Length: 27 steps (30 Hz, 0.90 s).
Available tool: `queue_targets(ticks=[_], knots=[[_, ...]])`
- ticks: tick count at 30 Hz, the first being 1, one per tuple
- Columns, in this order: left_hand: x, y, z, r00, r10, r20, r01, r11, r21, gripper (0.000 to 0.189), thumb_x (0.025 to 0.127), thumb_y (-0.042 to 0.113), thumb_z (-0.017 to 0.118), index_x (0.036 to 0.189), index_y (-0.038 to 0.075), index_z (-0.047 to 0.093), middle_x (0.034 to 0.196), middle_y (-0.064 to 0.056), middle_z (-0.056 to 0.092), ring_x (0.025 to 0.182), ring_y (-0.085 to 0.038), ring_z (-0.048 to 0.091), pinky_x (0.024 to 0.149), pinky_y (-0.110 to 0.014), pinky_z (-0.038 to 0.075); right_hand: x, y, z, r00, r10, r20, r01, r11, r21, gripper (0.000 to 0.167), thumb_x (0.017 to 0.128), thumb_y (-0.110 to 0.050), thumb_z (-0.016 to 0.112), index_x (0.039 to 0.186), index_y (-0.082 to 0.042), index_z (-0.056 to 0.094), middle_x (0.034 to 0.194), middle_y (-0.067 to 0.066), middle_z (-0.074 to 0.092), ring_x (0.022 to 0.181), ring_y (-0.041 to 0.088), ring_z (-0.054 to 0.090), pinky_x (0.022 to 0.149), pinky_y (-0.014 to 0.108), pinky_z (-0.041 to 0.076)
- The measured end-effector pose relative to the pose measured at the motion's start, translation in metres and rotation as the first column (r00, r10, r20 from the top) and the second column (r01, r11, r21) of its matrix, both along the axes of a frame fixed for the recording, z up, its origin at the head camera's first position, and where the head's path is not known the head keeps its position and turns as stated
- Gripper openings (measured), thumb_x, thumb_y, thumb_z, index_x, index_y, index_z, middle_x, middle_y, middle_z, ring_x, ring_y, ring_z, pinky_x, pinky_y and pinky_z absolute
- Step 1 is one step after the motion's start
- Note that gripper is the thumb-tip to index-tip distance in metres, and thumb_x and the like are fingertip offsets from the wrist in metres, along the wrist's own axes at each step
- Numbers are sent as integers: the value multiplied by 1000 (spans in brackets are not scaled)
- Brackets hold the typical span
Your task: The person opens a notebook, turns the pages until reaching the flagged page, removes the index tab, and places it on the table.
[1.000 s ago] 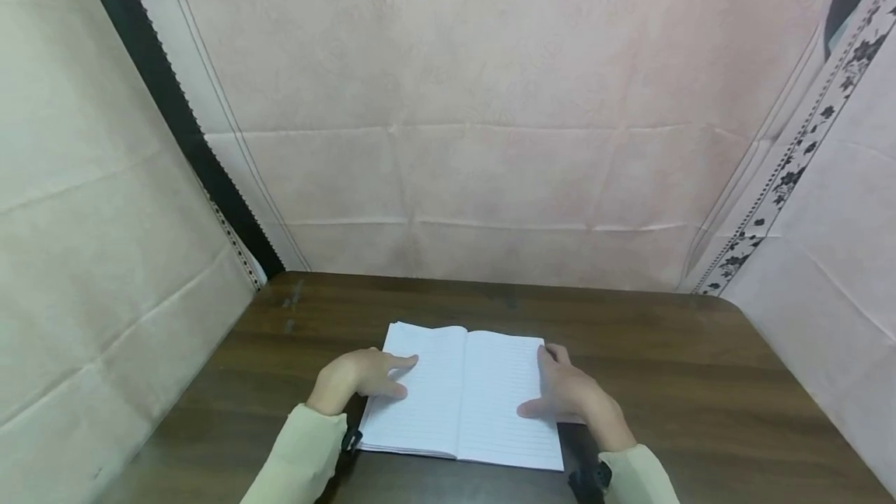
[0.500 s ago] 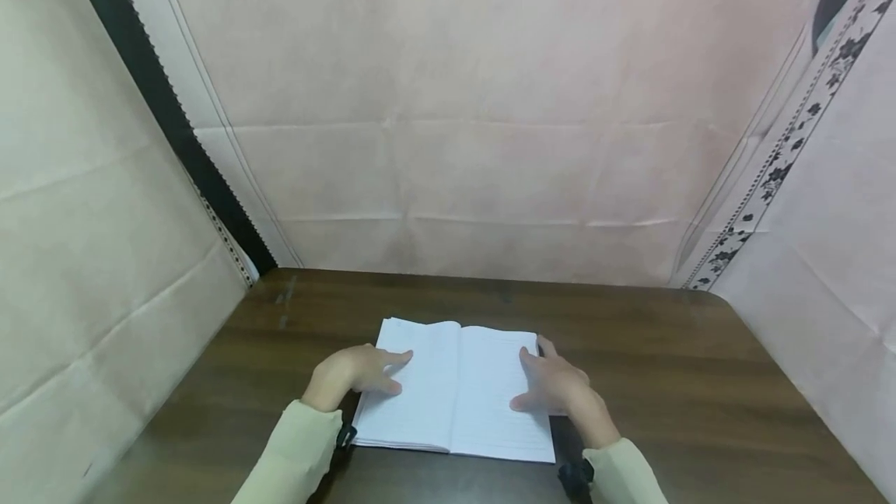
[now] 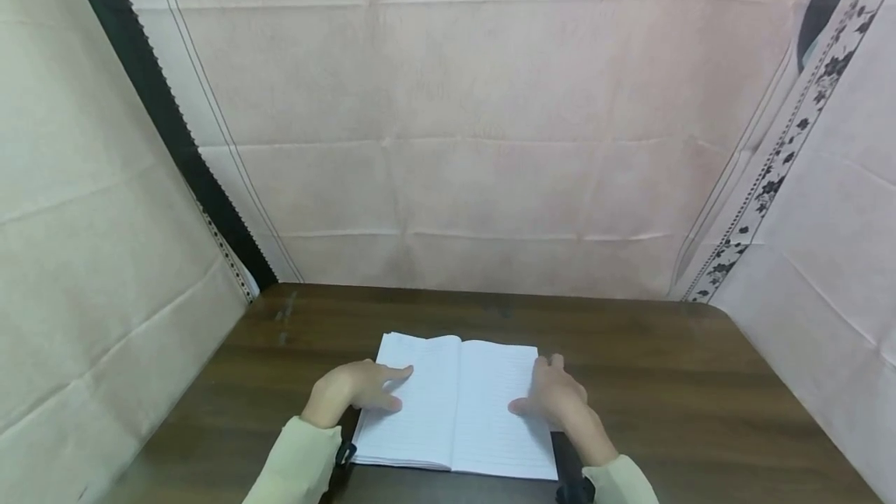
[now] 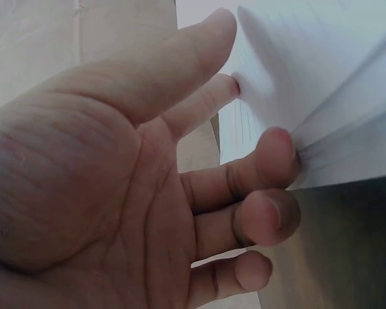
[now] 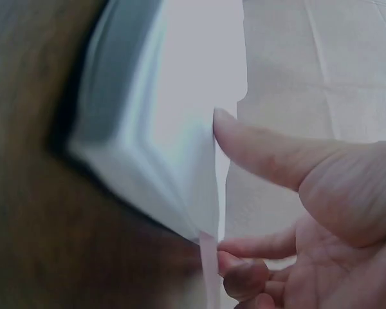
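An open notebook (image 3: 455, 411) with lined white pages lies on the brown table, its two pages spread about a middle fold. My left hand (image 3: 360, 393) holds the left side, thumb and index finger over the page. In the left wrist view the other fingers (image 4: 276, 158) curl in at the edges of the pages, which fan slightly apart. On the right side, my right hand (image 3: 558, 397) grips the outer edge. Its thumb (image 5: 244, 138) lies on the page and its fingertips meet at the edge, beside a thin pinkish strip (image 5: 209, 267).
The wooden table (image 3: 665, 379) extends around the notebook on both sides and behind it. Pale cloth (image 3: 455, 115) hangs at the back, with further cloth walls at left and right. Dark wrist bands (image 3: 344, 453) sit at the cuffs of light green sleeves (image 3: 297, 457).
The right index finger has drawn back from the page to its outer edge. The left hand stays at its place on the notebook. The head view has shifted slightly.
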State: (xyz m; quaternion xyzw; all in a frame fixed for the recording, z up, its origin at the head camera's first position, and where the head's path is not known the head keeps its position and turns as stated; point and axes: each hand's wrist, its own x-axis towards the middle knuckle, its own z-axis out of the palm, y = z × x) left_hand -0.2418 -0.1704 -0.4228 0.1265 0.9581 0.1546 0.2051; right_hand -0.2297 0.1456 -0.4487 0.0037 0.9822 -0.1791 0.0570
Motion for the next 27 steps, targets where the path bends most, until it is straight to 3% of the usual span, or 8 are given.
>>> queue_targets(ticks=[6,10,12,15,18,20,24,27], knots=[[-1,2,3,1000,-22,1,22,999,-25,62,92,34,72,149,28,50,146,-21,50,113,-33,58,88,-54,49,-4,7,-3,999,-52,2,52,993,-102,91,77,-38,86,133,19,41,118,33,52,99,43,60,81,59,51],[-1,2,3,1000,-15,9,16,1000,-24,62,92,34,73,149,29,50,147,-20,50,124,-37,53,93,-59,47,-3,13,-1,997,-49,53,54,992,-117,89,76,-41,86,128,18,44,106,27,61,92,39,62,77,56,50],[0,1,3,1000,-13,10,13,1000,-19,62,91,35,73,149,29,50,147,-20,50,130,-41,49,96,-62,44,0,16,3,996,-29,84,37,994,-104,80,75,-44,87,119,14,53,95,20,63,83,33,62,71,51,50],[-1,1,2,1000,-10,11,10,1000,-14,62,91,36,73,149,30,50,147,-21,49,126,-39,52,96,-62,44,4,21,8,992,23,125,-15,998,-64,66,74,-45,87,105,7,61,83,11,62,74,27,58,64,44,48],[-1,1,3,1000,-4,17,4,1000,-11,62,91,35,73,149,30,50,147,-24,48,107,-31,61,90,-58,48,8,24,13,985,75,156,-70,997,-41,53,73,-42,87,93,0,63,75,7,59,68,23,55,58,38,44],[-1,2,3,1000,-2,19,2,1000,-16,63,91,35,73,149,31,50,147,-25,48,102,-29,61,88,-57,49,10,25,15,980,106,166,-103,994,-25,48,73,-40,88,88,-2,63,71,5,58,65,21,54,56,36,42],[-1,2,4,1000,-5,14,5,1000,-27,63,91,36,73,149,31,50,147,-23,48,120,-35,56,94,-60,46,13,26,19,971,148,185,-146,989,-27,40,72,-34,90,78,-5,63,66,4,57,60,19,52,53,32,39],[-1,2,4,1000,-8,15,8,1000,-27,63,91,36,73,150,30,49,147,-22,48,127,-38,52,97,-61,45,14,27,21,966,167,197,-162,986,-44,36,73,-29,90,79,-4,64,68,4,58,62,20,53,54,33,42]])
